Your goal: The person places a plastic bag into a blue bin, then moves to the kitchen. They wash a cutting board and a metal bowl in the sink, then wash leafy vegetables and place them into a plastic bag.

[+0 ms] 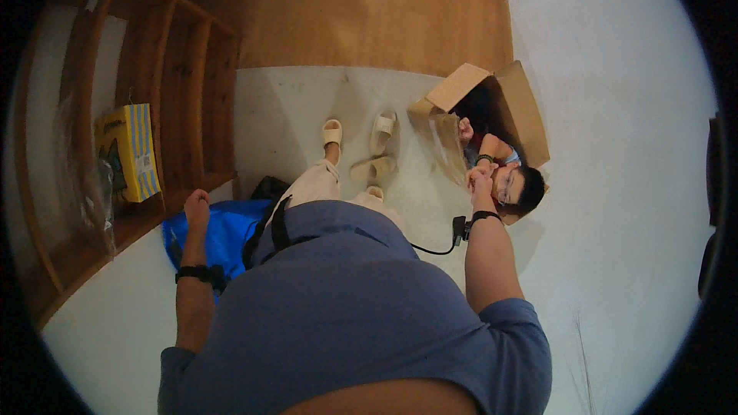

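On the right, my right hand (483,185) is closed against the hand of another person (524,187), whose fingers overlap mine; the exact grip is small in view. That person, with glasses and a dark beaded bracelet, leans out of an open cardboard box (522,109); the person's other hand (464,129) shows at the box's opening. My left hand (198,200) is on the left, fingers curled and nothing visible in it, above the blue bag (225,225) and beside the wooden shelf unit. Dark straps with small devices circle both my forearms.
A wooden shelf unit (199,86) on the left holds a yellow box with blue stripes (141,153) and clear plastic wrap (104,202). A pair of loose beige slippers (381,132) lies before my feet. A black cable (435,252) runs from my waist toward my right forearm.
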A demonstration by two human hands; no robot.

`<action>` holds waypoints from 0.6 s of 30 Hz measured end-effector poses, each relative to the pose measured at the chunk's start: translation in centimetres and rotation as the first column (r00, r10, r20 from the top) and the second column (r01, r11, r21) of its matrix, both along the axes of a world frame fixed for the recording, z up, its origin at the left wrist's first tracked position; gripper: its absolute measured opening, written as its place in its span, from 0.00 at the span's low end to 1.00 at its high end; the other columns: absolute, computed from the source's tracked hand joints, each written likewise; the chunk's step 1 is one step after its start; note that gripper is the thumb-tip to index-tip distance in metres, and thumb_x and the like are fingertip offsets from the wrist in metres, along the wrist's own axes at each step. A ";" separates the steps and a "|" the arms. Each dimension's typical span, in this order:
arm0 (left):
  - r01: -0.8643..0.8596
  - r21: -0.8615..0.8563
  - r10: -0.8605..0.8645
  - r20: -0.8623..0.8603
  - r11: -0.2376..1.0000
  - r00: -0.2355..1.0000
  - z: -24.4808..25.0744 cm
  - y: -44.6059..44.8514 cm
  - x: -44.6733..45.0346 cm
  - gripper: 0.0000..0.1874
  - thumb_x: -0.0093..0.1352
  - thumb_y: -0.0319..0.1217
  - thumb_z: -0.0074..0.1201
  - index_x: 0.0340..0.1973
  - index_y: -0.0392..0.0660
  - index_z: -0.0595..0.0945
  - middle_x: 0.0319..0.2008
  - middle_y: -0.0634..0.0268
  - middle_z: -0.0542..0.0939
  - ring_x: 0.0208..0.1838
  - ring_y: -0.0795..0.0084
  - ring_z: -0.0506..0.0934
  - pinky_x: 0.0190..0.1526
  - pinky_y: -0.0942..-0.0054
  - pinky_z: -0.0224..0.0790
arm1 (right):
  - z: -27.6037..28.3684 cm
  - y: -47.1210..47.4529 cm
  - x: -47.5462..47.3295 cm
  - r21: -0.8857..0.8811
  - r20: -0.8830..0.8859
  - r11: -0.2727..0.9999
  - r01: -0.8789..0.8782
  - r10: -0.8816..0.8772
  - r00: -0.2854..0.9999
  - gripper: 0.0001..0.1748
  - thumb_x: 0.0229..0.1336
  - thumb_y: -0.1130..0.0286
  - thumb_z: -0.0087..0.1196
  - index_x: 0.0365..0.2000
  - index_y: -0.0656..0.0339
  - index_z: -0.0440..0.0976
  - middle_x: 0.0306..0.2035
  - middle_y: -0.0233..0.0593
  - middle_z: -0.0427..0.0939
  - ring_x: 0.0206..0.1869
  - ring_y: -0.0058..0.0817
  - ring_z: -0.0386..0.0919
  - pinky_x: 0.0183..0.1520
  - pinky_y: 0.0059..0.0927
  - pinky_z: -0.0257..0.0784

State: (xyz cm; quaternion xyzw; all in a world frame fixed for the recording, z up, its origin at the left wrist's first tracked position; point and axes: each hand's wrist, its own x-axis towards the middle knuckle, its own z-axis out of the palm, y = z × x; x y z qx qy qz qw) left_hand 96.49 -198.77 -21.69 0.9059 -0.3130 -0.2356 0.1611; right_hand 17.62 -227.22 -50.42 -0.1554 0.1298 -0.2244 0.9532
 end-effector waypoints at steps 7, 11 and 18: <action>-0.033 0.028 0.034 -0.040 0.999 0.999 -1.1 1.6 1.2 0.07 0.57 0.23 0.41 0.20 0.43 0.75 0.22 0.57 0.77 0.27 0.60 0.75 0.31 0.64 0.67 | 9.0 1.5 3.5 -0.136 -0.584 0.836 0.532 -0.501 0.639 0.42 0.53 0.34 0.39 0.43 0.70 0.66 0.34 0.51 0.76 0.33 0.36 0.76 0.36 0.34 0.73; 0.095 0.027 -0.097 0.046 0.995 0.994 -1.0 0.9 1.7 0.07 0.59 0.25 0.44 0.20 0.43 0.76 0.24 0.55 0.79 0.30 0.53 0.77 0.34 0.59 0.68 | 11.2 -0.2 4.4 -0.441 -0.804 0.695 0.568 -0.587 0.094 0.37 0.54 0.38 0.39 0.40 0.68 0.67 0.32 0.49 0.75 0.32 0.35 0.76 0.35 0.34 0.73; -0.002 0.199 -0.048 0.247 0.980 0.968 -2.5 -2.1 4.0 0.07 0.59 0.31 0.48 0.23 0.45 0.79 0.30 0.53 0.80 0.37 0.49 0.78 0.39 0.55 0.71 | 12.8 -0.7 5.1 -0.563 -0.774 0.731 0.386 -0.303 -0.556 0.29 0.56 0.43 0.39 0.36 0.63 0.69 0.29 0.45 0.75 0.30 0.35 0.75 0.35 0.34 0.72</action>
